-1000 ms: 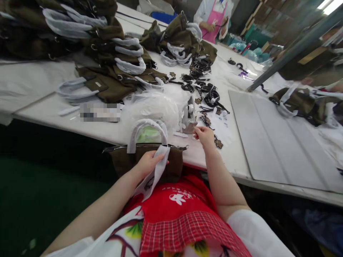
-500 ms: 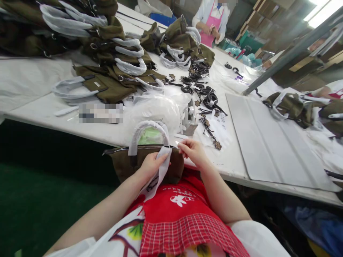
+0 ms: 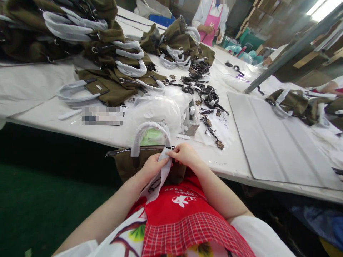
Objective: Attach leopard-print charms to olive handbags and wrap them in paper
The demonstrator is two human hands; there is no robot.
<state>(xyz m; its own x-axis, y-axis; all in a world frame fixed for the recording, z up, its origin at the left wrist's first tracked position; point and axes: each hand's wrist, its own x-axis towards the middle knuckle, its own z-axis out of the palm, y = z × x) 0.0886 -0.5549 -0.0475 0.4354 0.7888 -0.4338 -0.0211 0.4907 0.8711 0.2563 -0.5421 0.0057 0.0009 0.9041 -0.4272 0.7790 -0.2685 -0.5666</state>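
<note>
Both hands meet at one handle of the bag (image 3: 124, 165). Left hand (image 3: 153, 167) pinches the white wrap (image 3: 162, 175) between thumb and fingers, apparently to keep it taut and flat. Right hand (image 3: 184, 156) has thumb and finger pinched on the wrap's upper edge, beside the zip; whether anything small sits between them, I cannot tell. Bag stands upright between the table (image 3: 221, 165) edge and my apron (image 3: 166, 198), probably so that both steady it; what bears its weight is hidden. Far handle (image 3: 136, 142) arches up, wrapped in white, clear of my fingers. Just beyond, near the right hand: a grey dispenser (image 3: 192, 127), within easy reach I'd judge, next to bulky clear plastic (image 3: 158, 111). Charms (image 3: 219, 144) lie right of it, spread out, perhaps for picking singly. Grey board (image 3: 264, 135) lies flat farther right.
</note>
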